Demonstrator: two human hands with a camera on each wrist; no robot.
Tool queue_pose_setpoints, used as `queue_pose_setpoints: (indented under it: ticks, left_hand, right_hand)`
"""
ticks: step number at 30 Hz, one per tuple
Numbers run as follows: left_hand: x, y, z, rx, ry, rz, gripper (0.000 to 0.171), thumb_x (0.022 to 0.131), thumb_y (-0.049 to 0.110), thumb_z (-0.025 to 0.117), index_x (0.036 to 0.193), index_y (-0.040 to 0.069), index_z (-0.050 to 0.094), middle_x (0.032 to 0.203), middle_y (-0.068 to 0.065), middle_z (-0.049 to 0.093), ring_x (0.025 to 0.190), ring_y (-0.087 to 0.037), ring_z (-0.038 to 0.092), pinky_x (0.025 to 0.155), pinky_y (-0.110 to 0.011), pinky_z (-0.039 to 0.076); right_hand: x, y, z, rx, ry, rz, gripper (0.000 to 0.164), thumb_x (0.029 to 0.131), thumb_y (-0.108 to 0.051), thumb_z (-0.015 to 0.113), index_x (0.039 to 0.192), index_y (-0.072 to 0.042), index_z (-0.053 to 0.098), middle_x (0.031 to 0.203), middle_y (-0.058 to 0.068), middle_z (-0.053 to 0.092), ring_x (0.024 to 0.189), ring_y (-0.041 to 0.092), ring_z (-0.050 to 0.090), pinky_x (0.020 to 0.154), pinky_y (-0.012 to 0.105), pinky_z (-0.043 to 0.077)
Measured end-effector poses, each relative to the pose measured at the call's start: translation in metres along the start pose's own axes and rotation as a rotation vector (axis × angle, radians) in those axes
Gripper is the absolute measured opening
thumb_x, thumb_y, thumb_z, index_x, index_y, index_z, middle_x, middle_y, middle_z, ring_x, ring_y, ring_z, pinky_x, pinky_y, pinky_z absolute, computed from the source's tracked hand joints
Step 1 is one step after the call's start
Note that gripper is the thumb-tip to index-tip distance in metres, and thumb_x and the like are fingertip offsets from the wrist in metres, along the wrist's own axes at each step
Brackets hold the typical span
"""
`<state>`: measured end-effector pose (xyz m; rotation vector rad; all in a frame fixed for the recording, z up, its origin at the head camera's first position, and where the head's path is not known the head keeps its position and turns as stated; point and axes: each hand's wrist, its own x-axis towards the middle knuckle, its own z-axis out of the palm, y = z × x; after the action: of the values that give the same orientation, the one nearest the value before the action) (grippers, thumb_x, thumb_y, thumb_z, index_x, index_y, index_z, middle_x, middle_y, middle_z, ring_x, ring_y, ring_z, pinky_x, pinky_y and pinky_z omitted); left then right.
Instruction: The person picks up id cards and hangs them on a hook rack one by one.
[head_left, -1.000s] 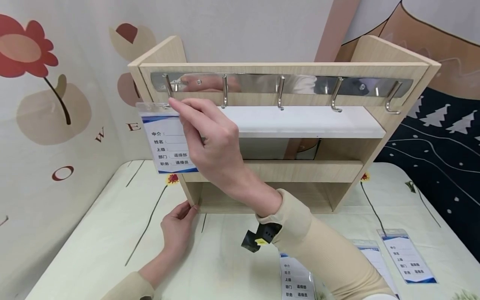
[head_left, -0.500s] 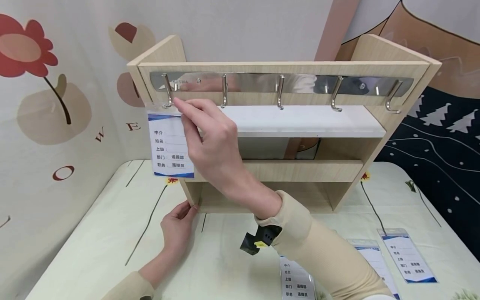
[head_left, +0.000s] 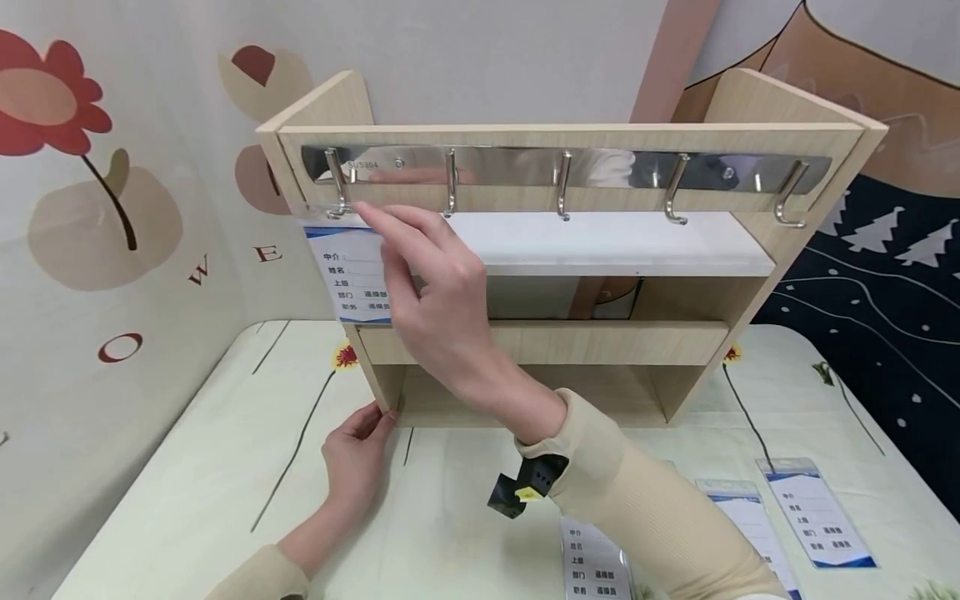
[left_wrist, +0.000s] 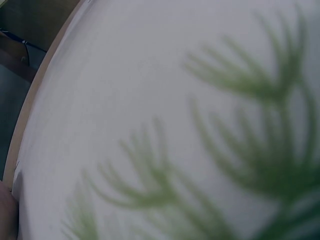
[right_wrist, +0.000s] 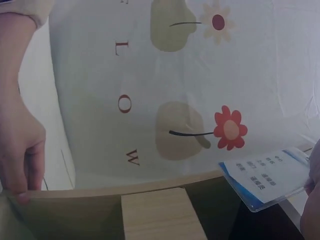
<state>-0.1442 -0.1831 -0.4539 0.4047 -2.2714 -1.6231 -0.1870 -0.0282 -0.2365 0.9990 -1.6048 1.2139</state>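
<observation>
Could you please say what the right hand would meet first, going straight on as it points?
The right hand would probably meet the leftmost hook first, though depth is unclear.

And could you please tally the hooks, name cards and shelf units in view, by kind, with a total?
Hooks: 5
Name cards: 4 in view (1 in the right hand, 3 on the table)
Shelf unit: 1
Total: 10
</observation>
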Motion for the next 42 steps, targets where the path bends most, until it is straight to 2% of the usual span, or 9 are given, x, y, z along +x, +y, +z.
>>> queue_pose_setpoints:
  ticks: [5,7,14,17,23,28,31,36,42]
  left_hand:
    - [-0.001,0.0,0.001,0.002,-0.001,-0.005,0.031,0.098,0.008,0.07,0.128,0.0,0.07,0.119,-0.018,0.073,0.109,-0.022,0.068,0.078,-0.006,0.05]
    - [-0.001,0.0,0.001,0.003,-0.002,-0.007,0.031,0.098,0.008,0.07,0.128,0.001,0.071,0.119,-0.018,0.073,0.109,-0.024,0.068,0.077,-0.006,0.05]
    - [-0.001,0.0,0.0,0.0,-0.008,0.016,0.031,0.098,0.007,0.07,0.128,0.0,0.07,0.121,-0.019,0.072,0.109,-0.025,0.068,0.077,-0.006,0.051]
    - [-0.002,0.0,0.0,0.003,-0.014,0.02,0.032,0.098,0.007,0.07,0.129,0.0,0.069,0.122,-0.019,0.071,0.11,-0.028,0.069,0.078,-0.006,0.051]
    - [0.0,-0.003,-0.001,-0.023,-0.01,0.022,0.031,0.098,0.005,0.07,0.128,-0.001,0.069,0.122,-0.019,0.071,0.108,-0.023,0.07,0.079,-0.009,0.053]
    - [0.001,-0.005,-0.001,-0.034,-0.001,0.048,0.03,0.097,0.005,0.07,0.126,-0.003,0.07,0.12,-0.021,0.071,0.096,0.0,0.068,0.079,-0.009,0.053]
    - [0.0,-0.005,-0.001,-0.039,0.004,0.056,0.03,0.097,0.003,0.07,0.125,-0.004,0.07,0.119,-0.022,0.071,0.09,0.011,0.063,0.079,-0.008,0.053]
    - [-0.001,-0.003,-0.002,-0.046,-0.002,0.053,0.03,0.096,0.002,0.07,0.126,-0.006,0.069,0.12,-0.023,0.071,0.088,0.014,0.061,0.079,-0.008,0.053]
    - [-0.001,-0.002,-0.001,-0.045,-0.001,0.049,0.03,0.097,0.002,0.069,0.126,-0.006,0.069,0.12,-0.024,0.07,0.088,0.014,0.061,0.079,-0.008,0.053]
  right_hand:
    - [-0.013,0.004,-0.008,0.013,0.018,-0.007,0.028,0.099,0.006,0.055,0.122,0.004,0.072,0.116,0.016,0.07,0.104,0.017,0.064,0.063,0.022,0.046]
    - [-0.018,0.005,-0.012,0.014,0.018,-0.005,0.027,0.098,0.006,0.057,0.121,0.004,0.072,0.116,0.016,0.07,0.103,0.017,0.064,0.06,0.023,0.044]
    - [-0.036,0.01,-0.032,0.048,-0.004,-0.035,0.023,0.094,0.01,0.063,0.113,0.005,0.074,0.11,0.016,0.071,0.103,0.022,0.068,0.081,0.029,0.058]
    - [-0.047,0.011,-0.044,0.075,-0.017,-0.021,0.023,0.091,0.013,0.066,0.111,0.006,0.074,0.109,0.016,0.072,0.101,0.023,0.069,0.08,0.03,0.06]
    - [-0.078,0.018,-0.067,0.126,-0.08,0.096,0.025,0.09,0.014,0.067,0.112,0.007,0.073,0.111,0.017,0.072,0.098,0.027,0.07,0.085,0.03,0.06]
    - [-0.105,0.03,-0.088,0.174,-0.116,0.224,0.027,0.088,0.019,0.065,0.113,0.01,0.072,0.109,0.02,0.072,0.096,0.03,0.069,0.086,0.029,0.059]
    - [-0.123,0.038,-0.103,0.159,-0.132,0.295,0.029,0.087,0.021,0.064,0.112,0.011,0.072,0.109,0.02,0.072,0.098,0.026,0.069,0.088,0.029,0.059]
    - [-0.153,0.045,-0.129,0.126,-0.175,0.384,0.033,0.085,0.022,0.065,0.114,0.009,0.072,0.11,0.018,0.073,0.099,0.023,0.07,0.088,0.027,0.059]
    - [-0.178,0.041,-0.157,0.052,-0.245,0.516,0.036,0.086,0.02,0.068,0.118,0.004,0.073,0.109,0.012,0.073,0.098,0.018,0.07,0.086,0.024,0.059]
